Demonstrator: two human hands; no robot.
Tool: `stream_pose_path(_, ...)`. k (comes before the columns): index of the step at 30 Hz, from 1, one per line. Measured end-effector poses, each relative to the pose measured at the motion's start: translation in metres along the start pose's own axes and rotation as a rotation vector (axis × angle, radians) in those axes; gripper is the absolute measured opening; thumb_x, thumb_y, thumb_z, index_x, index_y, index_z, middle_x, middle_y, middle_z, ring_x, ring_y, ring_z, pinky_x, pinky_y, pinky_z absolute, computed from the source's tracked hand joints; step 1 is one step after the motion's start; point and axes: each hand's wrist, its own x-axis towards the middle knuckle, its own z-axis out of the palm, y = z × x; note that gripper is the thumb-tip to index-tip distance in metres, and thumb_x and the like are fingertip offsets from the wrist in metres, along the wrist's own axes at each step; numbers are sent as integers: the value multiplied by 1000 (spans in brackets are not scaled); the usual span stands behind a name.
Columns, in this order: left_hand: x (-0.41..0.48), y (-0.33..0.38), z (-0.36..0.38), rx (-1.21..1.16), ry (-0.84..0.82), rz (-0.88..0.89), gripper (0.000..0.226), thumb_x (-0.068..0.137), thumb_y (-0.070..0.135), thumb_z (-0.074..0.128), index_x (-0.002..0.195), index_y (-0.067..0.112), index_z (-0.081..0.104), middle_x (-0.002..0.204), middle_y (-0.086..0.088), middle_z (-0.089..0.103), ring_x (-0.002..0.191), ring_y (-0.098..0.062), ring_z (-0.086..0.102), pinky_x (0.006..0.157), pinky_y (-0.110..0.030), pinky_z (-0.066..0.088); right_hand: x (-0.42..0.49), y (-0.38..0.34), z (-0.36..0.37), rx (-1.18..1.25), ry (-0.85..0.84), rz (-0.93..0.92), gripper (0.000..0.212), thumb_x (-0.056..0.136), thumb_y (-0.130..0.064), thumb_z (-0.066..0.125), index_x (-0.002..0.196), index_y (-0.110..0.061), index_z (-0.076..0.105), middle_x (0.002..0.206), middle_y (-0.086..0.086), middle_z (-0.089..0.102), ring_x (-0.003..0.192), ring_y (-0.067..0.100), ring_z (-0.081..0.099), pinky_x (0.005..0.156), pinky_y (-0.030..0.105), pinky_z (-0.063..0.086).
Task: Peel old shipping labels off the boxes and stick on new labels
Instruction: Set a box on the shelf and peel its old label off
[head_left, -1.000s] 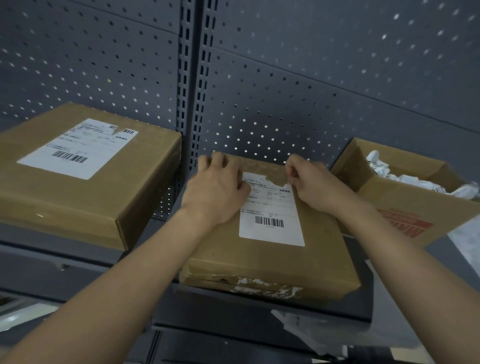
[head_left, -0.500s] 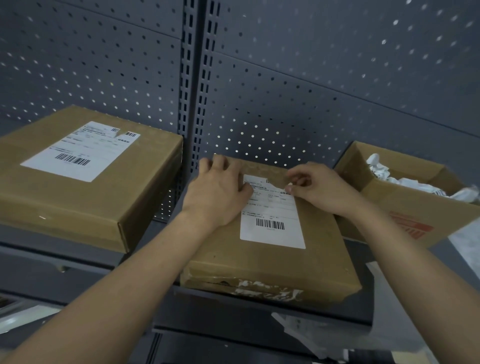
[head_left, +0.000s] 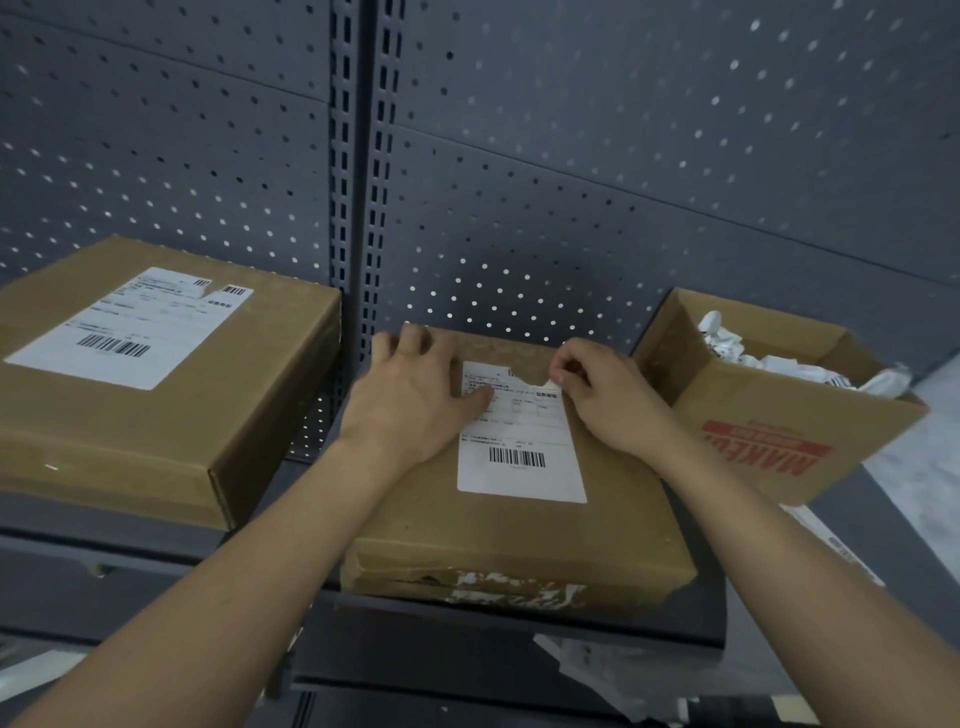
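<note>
One box (head_left: 519, 535): left hand (head_left: 415, 402) flat, pressing label (head_left: 522, 470); right hand (head_left: 610, 400) pinching label's torn top edge.

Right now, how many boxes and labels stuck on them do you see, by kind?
Closed boxes: 2, left box and middle box
Open box: 1
Shipping labels stuck on boxes: 2, left label and middle label
Total: 5

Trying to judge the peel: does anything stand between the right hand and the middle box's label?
Nothing visible does. The right hand pinches the torn top corner of the label; the left hand rests on its left side.
</note>
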Motion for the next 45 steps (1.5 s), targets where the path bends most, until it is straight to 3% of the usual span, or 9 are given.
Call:
stream_pose_path(4, 0, 1, 0, 8, -8, -3, 57, 87, 63, 55, 129, 25, 48, 135, 0, 40, 131, -27, 26, 93, -46, 44, -4, 0, 0, 65, 8, 7, 3, 96, -24, 59, 96, -21, 59, 91, -9, 60, 84, 3, 55, 69, 15, 40)
stream_pose_path(8, 0, 1, 0, 6, -13, -10, 55, 86, 63, 55, 126, 25, 50, 134, 0, 41, 130, -27, 27, 93, -45, 43, -5, 0, 0, 125, -5, 35, 37, 90, -29, 69, 125, -28, 58, 90, -9, 60, 83, 3, 55, 72, 13, 41)
stream_pose_path(12, 1, 0, 0, 19, -11, -11, 56, 86, 63, 55, 127, 25, 51, 135, 1, 41, 130, -27, 27, 94, -45, 42, -6, 0, 3, 97, 19, 16, 11, 92, -27, 67, 101, -25, 72, 91, -14, 59, 84, 0, 54, 70, 11, 36)
stream_pose_path(15, 1, 1, 0, 11, -10, -9, 57, 86, 63, 55, 129, 26, 50, 135, 1, 41, 130, -27, 27, 94, -44, 42, -8, 0, 6, 93, 52, 1, 8, 94, -23, 65, 91, -24, 72, 89, -16, 59, 85, -4, 53, 70, 6, 36)
stream_pose_path(19, 1, 1, -1, 10, -14, -10, 57, 86, 63, 55, 127, 26, 50, 135, 1, 41, 130, -27, 26, 93, -44, 43, -8, 1, 7, 88, 57, -26, 12, 97, -16, 58, 89, -21, 67, 90, -16, 56, 88, -7, 52, 75, 2, 34)
stream_pose_path(24, 1, 1, -1, 13, -16, -14, 58, 85, 65, 55, 127, 26, 50, 135, 2, 41, 130, -26, 26, 93, -45, 43, -13, 1, 8, 109, 80, -44, 14, 99, -16, 54, 88, -25, 60, 92, -14, 55, 91, 1, 53, 77, 7, 36)
stream_pose_path(31, 0, 0, -1, 8, -13, -8, 59, 85, 65, 55, 129, 27, 50, 136, 2, 41, 130, -26, 26, 94, -45, 43, -17, -2, 7, 130, 78, -62, 14, 100, -20, 52, 90, -28, 57, 95, -18, 49, 93, 0, 50, 77, 10, 35)
stream_pose_path(36, 0, 0, -2, 13, -15, -8, 59, 86, 65, 55, 130, 26, 49, 136, 2, 41, 131, -27, 26, 93, -46, 44, -18, -3, 7, 150, 83, -45, 15, 100, -19, 52, 91, -29, 58, 93, -16, 62, 93, -2, 55, 74, 11, 37)
stream_pose_path(45, 1, 0, -2, 8, -19, -7, 59, 85, 65, 55, 130, 27, 49, 136, 2, 42, 130, -27, 26, 94, -47, 45, -25, -9, 3, 261, 203, -101, 17, 98, -13, 57, 90, -27, 62, 86, -21, 65, 85, -2, 59, 71, 7, 40)
